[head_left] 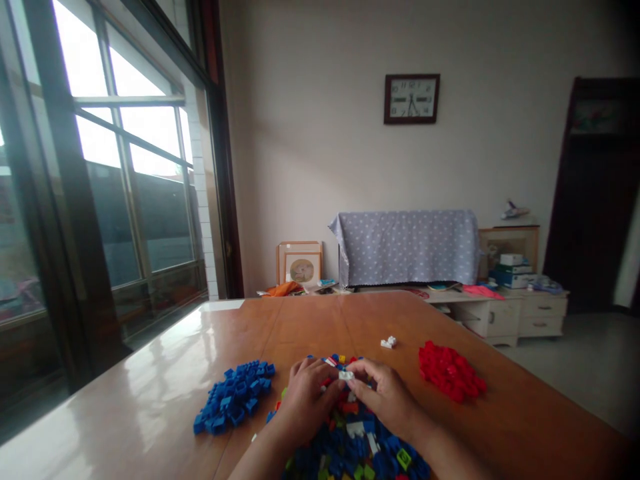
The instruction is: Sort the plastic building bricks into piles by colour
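Small white plastic brick, studded top, pinched between curled fingertips of left hand and right hand, over mixed-colour brick heap at 6 o'clock. Glossy brown wooden table; blue brick pile at 8, red brick pile at 3. Dark-framed wall clock at 12.

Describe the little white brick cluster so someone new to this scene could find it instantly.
Start at the wooden table. Beyond the mixed heap, a little left of the red pile, sit the white bricks. They are the only tiny all-white group, lying apart on bare wood.
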`<act>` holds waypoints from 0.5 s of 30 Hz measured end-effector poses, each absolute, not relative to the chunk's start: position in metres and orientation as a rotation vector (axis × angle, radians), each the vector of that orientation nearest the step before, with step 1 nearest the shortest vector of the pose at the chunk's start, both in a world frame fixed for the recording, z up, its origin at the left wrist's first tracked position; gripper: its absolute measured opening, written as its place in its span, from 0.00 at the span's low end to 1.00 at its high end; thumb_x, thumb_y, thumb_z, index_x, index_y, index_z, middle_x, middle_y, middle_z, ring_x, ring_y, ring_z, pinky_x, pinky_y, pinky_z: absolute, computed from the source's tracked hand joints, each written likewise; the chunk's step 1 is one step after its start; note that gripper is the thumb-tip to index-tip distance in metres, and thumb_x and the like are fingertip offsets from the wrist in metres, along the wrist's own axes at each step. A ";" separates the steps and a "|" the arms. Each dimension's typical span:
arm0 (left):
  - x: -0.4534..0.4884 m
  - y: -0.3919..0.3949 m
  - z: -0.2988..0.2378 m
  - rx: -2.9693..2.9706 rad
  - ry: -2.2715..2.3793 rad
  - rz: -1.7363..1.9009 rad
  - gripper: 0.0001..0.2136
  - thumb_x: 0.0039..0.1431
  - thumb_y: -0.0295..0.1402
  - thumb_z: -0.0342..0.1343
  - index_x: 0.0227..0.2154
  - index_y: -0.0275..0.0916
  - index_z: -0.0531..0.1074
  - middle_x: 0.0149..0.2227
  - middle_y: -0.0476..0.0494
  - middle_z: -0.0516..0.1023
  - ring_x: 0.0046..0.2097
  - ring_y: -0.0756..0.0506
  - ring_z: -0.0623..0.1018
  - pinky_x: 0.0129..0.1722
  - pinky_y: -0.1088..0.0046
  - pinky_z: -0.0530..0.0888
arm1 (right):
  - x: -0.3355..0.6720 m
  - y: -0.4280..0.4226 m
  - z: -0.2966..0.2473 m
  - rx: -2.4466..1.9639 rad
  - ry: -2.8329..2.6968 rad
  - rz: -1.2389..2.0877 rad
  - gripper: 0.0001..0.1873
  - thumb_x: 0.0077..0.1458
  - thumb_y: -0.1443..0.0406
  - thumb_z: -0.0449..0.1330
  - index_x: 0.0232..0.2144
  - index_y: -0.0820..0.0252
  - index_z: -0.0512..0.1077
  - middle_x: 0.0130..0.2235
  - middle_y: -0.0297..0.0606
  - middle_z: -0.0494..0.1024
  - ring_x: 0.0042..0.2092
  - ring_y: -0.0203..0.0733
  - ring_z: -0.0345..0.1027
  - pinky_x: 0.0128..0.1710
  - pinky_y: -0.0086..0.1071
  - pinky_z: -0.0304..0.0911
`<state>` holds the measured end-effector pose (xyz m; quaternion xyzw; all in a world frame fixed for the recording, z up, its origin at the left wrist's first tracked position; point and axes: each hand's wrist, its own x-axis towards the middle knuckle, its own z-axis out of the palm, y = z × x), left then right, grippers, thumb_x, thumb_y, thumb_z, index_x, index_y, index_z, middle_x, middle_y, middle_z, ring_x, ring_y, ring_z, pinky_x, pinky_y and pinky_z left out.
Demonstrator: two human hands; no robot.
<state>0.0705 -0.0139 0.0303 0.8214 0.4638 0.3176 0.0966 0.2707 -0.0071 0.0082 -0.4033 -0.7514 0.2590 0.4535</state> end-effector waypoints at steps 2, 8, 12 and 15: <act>0.070 -0.014 0.031 2.437 1.357 0.935 0.11 0.64 0.43 0.51 0.39 0.48 0.77 0.40 0.47 0.79 0.46 0.42 0.73 0.52 0.64 0.63 | 0.273 -0.003 0.008 -1.010 -1.871 0.524 0.10 0.57 0.60 0.59 0.36 0.57 0.77 0.35 0.37 0.78 0.39 0.41 0.71 0.41 0.31 0.66; 0.059 -0.007 0.024 2.453 1.454 0.837 0.16 0.61 0.46 0.52 0.49 0.51 0.76 0.46 0.45 0.78 0.50 0.39 0.73 0.52 0.61 0.65 | 0.299 0.027 -0.011 -1.115 -1.645 0.355 0.11 0.56 0.58 0.59 0.36 0.58 0.76 0.35 0.39 0.77 0.37 0.42 0.71 0.39 0.32 0.66; 0.055 -0.001 0.013 2.450 1.471 0.741 0.19 0.60 0.48 0.54 0.51 0.50 0.75 0.49 0.45 0.77 0.52 0.39 0.73 0.54 0.61 0.66 | 0.333 0.059 -0.033 -1.211 -1.459 0.340 0.14 0.53 0.55 0.59 0.36 0.59 0.75 0.34 0.40 0.80 0.36 0.44 0.73 0.38 0.34 0.67; 0.054 0.001 0.010 2.437 1.475 0.694 0.19 0.61 0.48 0.51 0.51 0.49 0.75 0.49 0.44 0.77 0.51 0.39 0.74 0.53 0.63 0.68 | 0.357 0.076 -0.044 -1.307 -1.347 0.346 0.17 0.51 0.54 0.59 0.38 0.59 0.74 0.36 0.42 0.81 0.37 0.46 0.74 0.38 0.34 0.67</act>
